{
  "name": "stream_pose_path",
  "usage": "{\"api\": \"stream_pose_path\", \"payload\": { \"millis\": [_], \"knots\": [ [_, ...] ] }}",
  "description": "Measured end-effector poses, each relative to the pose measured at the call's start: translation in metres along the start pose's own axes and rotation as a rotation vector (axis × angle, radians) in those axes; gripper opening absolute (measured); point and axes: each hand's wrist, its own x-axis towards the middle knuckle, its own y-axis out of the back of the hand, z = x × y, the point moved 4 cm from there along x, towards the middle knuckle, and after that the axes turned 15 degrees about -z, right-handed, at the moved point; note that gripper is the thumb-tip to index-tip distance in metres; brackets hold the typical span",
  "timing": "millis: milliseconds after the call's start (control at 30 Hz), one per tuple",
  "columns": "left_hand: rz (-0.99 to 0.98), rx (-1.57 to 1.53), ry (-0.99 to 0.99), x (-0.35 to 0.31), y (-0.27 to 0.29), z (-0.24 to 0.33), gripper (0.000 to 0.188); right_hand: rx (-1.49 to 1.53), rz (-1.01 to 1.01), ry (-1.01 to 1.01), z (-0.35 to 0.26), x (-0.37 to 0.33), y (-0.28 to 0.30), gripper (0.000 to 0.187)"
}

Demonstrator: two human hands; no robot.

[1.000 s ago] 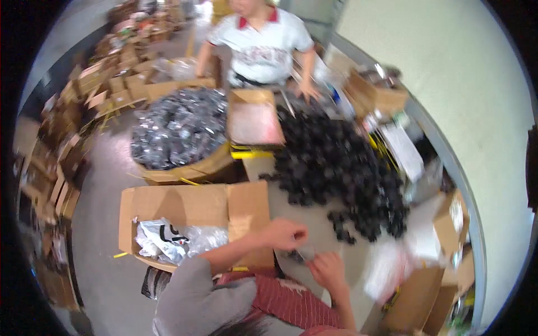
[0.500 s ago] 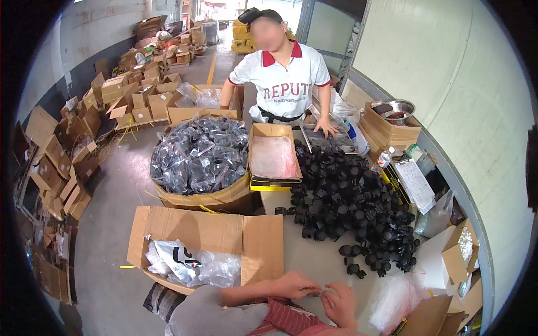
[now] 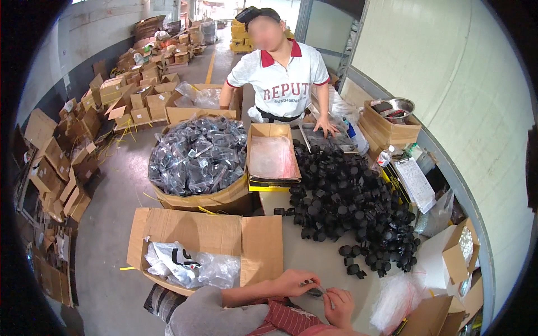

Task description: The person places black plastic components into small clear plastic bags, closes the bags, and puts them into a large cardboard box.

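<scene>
In the head view, we see the grey tabletop spread between our hands and the black parts; its left edge runs just beside an open carton. Our left hand pinches a small dark piece at the near end of the table; our right hand has curled fingers at the piece's other side, but we cannot tell whether they grip it. The black parts look matt, with round heads, heaped loosely. Crinkled clear film lies to our right. The carton holds plastic bags; a large tub-like carton brims with glossy bagged parts; a shallow box holds clear sleeves.
</scene>
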Motion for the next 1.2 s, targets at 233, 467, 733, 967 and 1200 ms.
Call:
{"api": "stream_pose_path", "payload": {
  "millis": [233,467,733,967,1200],
  "knots": [
    [0.032,0.126,-0.075,-0.001,-0.003,0.005,0.01,0.014,-0.016,-0.025,0.0,0.0,-0.005,0.016],
    [0.068,0.174,-0.168,-0.001,-0.011,0.015,0.012,0.107,-0.035,-0.165,-0.01,0.007,-0.017,0.024],
    [0.035,0.152,-0.087,-0.001,-0.014,0.012,0.013,0.05,-0.007,-0.081,-0.006,0.002,-0.02,0.017],
    [-0.012,0.113,-0.097,0.005,-0.013,0.015,0.009,-0.005,-0.008,-0.044,-0.009,0.007,-0.017,0.017],
    [0.01,0.194,0.15,0.002,0.013,0.01,0.011,-0.009,-0.061,-0.029,0.005,-0.009,-0.018,0.017]
  ]
}}
